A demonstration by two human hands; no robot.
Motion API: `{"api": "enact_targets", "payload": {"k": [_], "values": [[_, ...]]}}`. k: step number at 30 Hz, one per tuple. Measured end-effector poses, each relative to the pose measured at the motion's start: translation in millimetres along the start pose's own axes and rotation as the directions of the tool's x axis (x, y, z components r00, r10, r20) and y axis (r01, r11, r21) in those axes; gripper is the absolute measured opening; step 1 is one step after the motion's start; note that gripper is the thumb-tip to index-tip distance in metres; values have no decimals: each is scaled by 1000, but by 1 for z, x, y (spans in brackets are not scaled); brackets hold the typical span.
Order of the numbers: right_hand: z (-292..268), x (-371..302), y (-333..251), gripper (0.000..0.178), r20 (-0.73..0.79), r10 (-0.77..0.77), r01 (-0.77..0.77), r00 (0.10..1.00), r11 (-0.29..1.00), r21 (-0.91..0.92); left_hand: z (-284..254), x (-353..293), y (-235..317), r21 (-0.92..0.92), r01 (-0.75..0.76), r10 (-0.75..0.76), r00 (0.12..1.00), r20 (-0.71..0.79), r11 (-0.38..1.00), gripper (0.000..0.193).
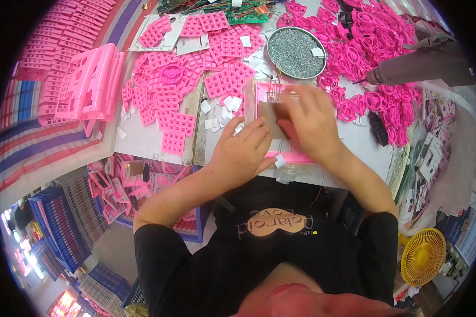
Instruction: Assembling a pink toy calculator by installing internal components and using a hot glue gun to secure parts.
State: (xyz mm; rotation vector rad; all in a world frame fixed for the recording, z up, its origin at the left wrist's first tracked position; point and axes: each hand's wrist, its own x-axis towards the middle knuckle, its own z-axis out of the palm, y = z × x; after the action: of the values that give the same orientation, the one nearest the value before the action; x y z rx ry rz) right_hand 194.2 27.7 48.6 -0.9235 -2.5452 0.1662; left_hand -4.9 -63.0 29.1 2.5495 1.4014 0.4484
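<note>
A pink plastic housing (290, 157) lies in front of me on the table, with thin wires at its far side. Over it is a flat grey-brown piece (271, 120), partly covered by fingers. My right hand (314, 124), slightly blurred, has its thumb and fingers closed on that piece's right side. My left hand (243, 147) rests at the housing's left edge, fingers stretched out and thumb apart, its fingertips close to the brown piece. A small white square (280, 160) sits by the housing's near edge. The hands hide much of the housing's inside.
Pink button pads (169, 100) pile up at left, beside stacked pink housings (87, 84). A round tray of screws (297, 53) stands beyond my hands. Pink ring parts (372, 47) heap at right, under a dark power screwdriver (423, 66). Green circuit boards (246, 16) lie at the back.
</note>
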Motion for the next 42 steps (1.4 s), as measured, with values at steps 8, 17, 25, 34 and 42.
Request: {"api": "enact_targets", "payload": {"k": [8, 17, 25, 34, 42], "values": [[2, -29, -24, 50, 284, -124, 155, 951, 984, -87, -15, 13, 3, -24, -8, 9, 1000, 28, 1000, 41], [3, -21, -30, 51, 412, -119, 213, 904, 959, -189, 12, 183, -107, -48, -129, 116, 971, -209, 991, 14], [2, -27, -26, 53, 401, -124, 199, 908, 968, -152, 41, 225, -106, 242, -108, 148, 977, -153, 964, 19], [0, -24, -31, 55, 452, -109, 188, 885, 973, -134, 18, 229, -120, 290, 55, -36, 997, -70, 955, 21], [3, -29, -25, 45, 258, -151, 197, 954, 967, -164, -24, 111, -38, -395, 119, -196, 968, -159, 911, 16]]}}
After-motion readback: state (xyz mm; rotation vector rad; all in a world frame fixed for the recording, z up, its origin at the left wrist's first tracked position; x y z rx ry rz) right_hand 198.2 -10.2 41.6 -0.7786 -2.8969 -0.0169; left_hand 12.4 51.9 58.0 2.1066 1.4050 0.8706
